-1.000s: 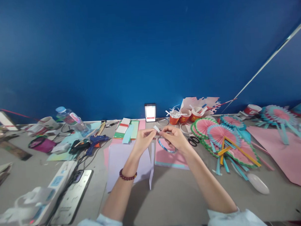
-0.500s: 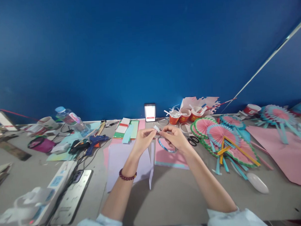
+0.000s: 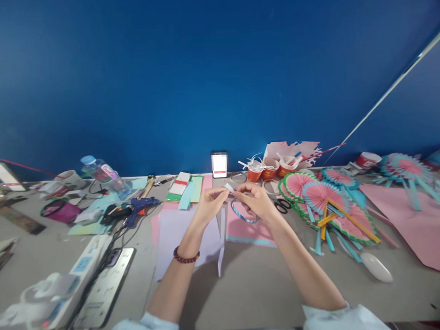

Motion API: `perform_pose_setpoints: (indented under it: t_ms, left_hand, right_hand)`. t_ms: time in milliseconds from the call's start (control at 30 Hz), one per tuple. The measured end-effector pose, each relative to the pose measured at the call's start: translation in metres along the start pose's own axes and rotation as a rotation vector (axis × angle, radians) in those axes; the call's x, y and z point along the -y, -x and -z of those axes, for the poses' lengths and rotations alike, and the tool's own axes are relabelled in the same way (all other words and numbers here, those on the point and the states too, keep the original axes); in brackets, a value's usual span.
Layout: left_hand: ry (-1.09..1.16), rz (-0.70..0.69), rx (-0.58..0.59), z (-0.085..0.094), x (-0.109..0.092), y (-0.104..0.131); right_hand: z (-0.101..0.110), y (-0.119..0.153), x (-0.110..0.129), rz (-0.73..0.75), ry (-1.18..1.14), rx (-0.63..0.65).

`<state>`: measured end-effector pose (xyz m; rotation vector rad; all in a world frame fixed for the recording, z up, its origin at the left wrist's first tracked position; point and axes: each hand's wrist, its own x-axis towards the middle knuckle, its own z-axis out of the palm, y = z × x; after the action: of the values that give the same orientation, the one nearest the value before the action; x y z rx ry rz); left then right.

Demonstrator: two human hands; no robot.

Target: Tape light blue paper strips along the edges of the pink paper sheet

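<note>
At the near edge, two forearms reach forward from pale blue sleeves [image 3: 142, 327], wrists raised, a dark bead bracelet [image 3: 186, 255] on the left one. On the near left, a phone [image 3: 105, 288] lies beside a power strip [image 3: 77, 266] with white plugs in it; a white mouse [image 3: 376, 267] sits on the near right.

In the middle, the left hand [image 3: 211, 204] and right hand [image 3: 255, 200] are close together, fingertips pinching a small white strip [image 3: 229, 188] between them. A blue-and-white ring [image 3: 248, 221] hangs at the right hand, above pink paper [image 3: 249, 234]. Their pose matches the earlier frames almost exactly. Lilac paper [image 3: 175, 234] lies under the left forearm; paper fans [image 3: 325, 197] are piled to the right, near black-handled scissors [image 3: 282, 206].

Farther back, three red cups stand in a row. The left cup [image 3: 254, 175] is stuffed with white strips, one of which now pokes out farther left than before. The right cup [image 3: 285, 170] also holds strips; the contents of the middle cup [image 3: 269, 174] are unclear. On the far left, a clear bottle [image 3: 110, 177] leans at a slant, its contents too blurred to tell.
</note>
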<state>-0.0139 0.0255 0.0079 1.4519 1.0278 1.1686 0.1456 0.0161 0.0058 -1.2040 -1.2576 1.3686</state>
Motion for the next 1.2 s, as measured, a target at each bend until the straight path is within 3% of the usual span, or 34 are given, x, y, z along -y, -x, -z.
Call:
perform_pose_setpoints:
  t_ms: [800, 1200]
  left_hand:
    - [-0.048, -0.009, -0.094, -0.0031, 0.0004, -0.0014]
    - [0.066, 0.022, -0.167, -0.0078, 0.0019, -0.0013]
  right_hand:
    - [-0.0012, 0.0016, 0.0004, 0.046, 0.065, 0.011]
    - [-0.0016, 0.0005, -0.0015, -0.004, 0.077, 0.025]
